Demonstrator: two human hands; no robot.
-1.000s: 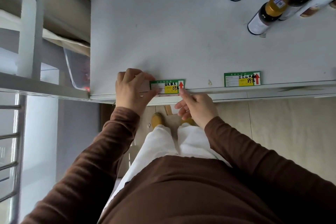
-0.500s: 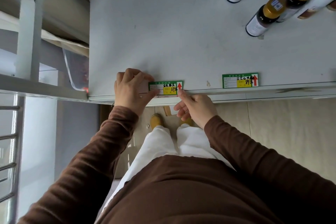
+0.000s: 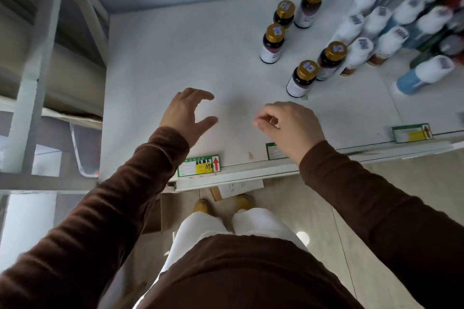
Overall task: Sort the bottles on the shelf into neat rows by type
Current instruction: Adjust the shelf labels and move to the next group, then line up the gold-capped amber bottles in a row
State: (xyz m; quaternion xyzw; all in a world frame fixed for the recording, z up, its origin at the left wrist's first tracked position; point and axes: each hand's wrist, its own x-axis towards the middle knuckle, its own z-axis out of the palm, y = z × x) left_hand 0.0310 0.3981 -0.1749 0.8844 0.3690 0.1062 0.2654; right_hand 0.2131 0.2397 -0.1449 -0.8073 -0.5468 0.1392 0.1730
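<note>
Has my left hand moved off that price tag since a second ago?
Yes. The left hand has lifted off the price tag and gone farther onto the shelf.

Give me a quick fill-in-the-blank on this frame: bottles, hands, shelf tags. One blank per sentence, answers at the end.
1. The dark bottles have ____ caps.
2. Counting the dark bottles on the shelf gives ____.
3. The left hand and the right hand both hold ____.
4. The arrow on the price tag nearest the left hand is ____.

Missing words: gold; five; nothing; red
</note>
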